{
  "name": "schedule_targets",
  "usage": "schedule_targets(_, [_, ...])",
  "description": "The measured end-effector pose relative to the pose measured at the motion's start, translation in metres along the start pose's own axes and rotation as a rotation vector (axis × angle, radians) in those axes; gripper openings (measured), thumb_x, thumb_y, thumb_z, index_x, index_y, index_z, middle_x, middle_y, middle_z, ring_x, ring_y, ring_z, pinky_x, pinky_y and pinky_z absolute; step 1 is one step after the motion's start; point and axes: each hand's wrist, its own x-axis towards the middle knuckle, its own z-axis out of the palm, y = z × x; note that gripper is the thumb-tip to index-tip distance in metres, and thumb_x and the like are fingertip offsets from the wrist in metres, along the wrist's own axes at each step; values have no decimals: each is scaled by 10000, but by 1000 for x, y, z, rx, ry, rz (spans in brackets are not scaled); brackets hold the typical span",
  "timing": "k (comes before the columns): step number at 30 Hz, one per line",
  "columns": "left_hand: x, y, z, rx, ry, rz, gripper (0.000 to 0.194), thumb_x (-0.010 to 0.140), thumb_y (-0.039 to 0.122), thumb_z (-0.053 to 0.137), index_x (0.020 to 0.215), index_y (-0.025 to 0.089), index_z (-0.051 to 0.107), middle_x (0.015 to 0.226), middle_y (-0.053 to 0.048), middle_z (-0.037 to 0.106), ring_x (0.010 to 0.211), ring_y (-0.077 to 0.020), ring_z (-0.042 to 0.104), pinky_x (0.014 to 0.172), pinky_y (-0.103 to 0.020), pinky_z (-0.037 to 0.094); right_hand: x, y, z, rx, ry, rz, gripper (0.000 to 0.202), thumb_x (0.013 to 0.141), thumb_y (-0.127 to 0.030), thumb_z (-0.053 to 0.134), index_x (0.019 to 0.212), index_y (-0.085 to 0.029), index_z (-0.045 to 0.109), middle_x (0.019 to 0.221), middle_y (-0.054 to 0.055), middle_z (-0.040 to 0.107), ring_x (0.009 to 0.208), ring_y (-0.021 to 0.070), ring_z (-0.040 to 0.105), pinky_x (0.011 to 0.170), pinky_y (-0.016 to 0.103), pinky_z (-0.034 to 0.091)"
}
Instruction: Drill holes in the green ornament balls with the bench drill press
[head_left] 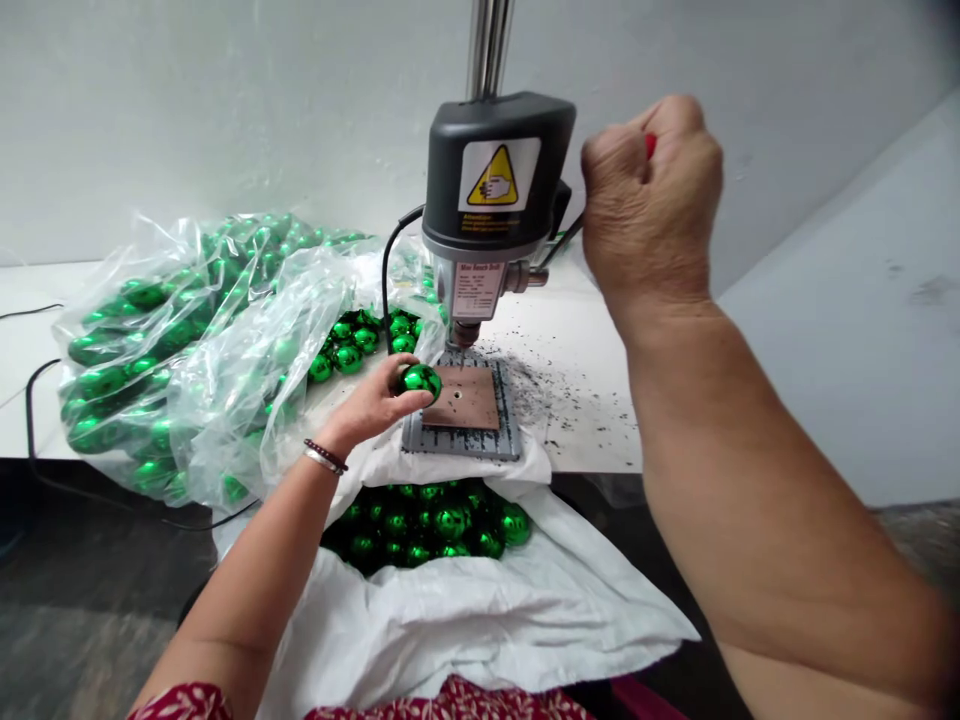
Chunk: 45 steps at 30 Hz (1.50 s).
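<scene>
Between the thumb and fingers of my left hand (382, 400) is a shiny green ball (421, 383), held at the left edge of a brown board (480, 395) with a small hole in it. The board lies on the grey base (510, 440) of a small bench drill (499, 170). Raised at the upper right, my right hand (652, 200) is wrapped round the drill's lever (564, 240); a bit of red shows between its fingers. The drill's chuck (466, 335) is above the board, apart from the ball.
A clear plastic bag (187, 330) full of green balls lies on the white table (592, 400) at left. More green balls (450, 522) sit in a white sack (480, 610) below the table's front edge. Dark shavings (555, 400) are scattered around the base. Black cables (386, 270) run nearby.
</scene>
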Motion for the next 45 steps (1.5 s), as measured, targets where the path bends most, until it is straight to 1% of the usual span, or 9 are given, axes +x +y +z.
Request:
schedule_targets(3, [10, -4, 18, 136, -21, 34, 502, 797, 410, 671, 1235, 178, 588, 1131, -59, 677, 1035, -220, 624, 958, -351, 469, 0, -1, -1, -13, -11, 24, 365, 966, -178, 459, 661, -210, 259, 664, -60, 296, 648, 53, 252, 712, 260, 236])
schedule_targets(7, [21, -11, 30, 212, 3, -25, 517, 792, 408, 683, 1236, 165, 577, 1097, -66, 691, 983, -219, 637, 900, -348, 495, 0, 0, -2, 3, -22, 6, 373, 969, -177, 461, 664, -211, 249, 662, -59, 281, 641, 55, 239, 704, 259, 232])
schedule_targets(10, [29, -15, 33, 206, 39, -95, 583, 753, 417, 725, 1239, 151, 544, 1063, -75, 692, 895, -202, 640, 811, -332, 506, 1, 0, -2, 6, -22, 4, 392, 965, -166, 477, 656, -213, 240, 647, -60, 271, 634, 58, 227, 703, 260, 231])
schedule_targets(16, [39, -16, 36, 258, 31, -87, 555, 731, 404, 747, 1202, 161, 584, 1016, -70, 715, 869, -205, 640, 788, -332, 507, 2, 2, -1, 34, -40, 18, 390, 959, -180, 488, 660, -209, 239, 636, -68, 248, 635, 54, 210, 698, 242, 223])
schedule_targets(24, [47, 3, 44, 434, 46, -66, 551, 681, 309, 819, 1199, 174, 690, 998, -63, 737, 905, -225, 674, 839, -326, 524, 2, 0, -3, 38, -59, 13, 376, 959, -198, 466, 671, -204, 225, 656, -70, 236, 650, 41, 202, 704, 221, 220])
schedule_targets(30, [51, -2, 50, 362, -17, -49, 662, 679, 282, 832, 1301, 132, 662, 1041, -93, 750, 951, -237, 685, 919, -365, 536, 3, 1, -5, 44, -71, 9, 372, 966, -225, 450, 677, -207, 217, 665, -68, 240, 655, 45, 205, 710, 227, 222])
schedule_targets(37, [43, -2, 59, 261, 28, -115, 712, 707, 294, 815, 1375, 143, 620, 1021, -55, 744, 947, -233, 681, 917, -354, 534, -1, 0, -5, 22, -75, 14, 367, 970, -204, 453, 682, -211, 226, 662, -69, 258, 656, 52, 219, 720, 228, 238])
schedule_targets(40, [40, 1, 63, 236, 40, -119, 661, 713, 295, 806, 1334, 145, 640, 985, -43, 734, 917, -228, 669, 871, -338, 528, -3, 1, -3, 35, -44, 9, 370, 964, -185, 471, 677, -214, 240, 647, -69, 269, 653, 57, 234, 723, 239, 244])
schedule_targets(45, [41, 5, 64, 300, 82, -77, 338, 739, 332, 766, 1040, 185, 731, 810, -27, 692, 800, -224, 638, 776, -333, 501, -3, 2, -2, 71, -24, 0, 358, 954, -175, 482, 673, -209, 262, 632, -72, 291, 651, 59, 252, 727, 246, 238])
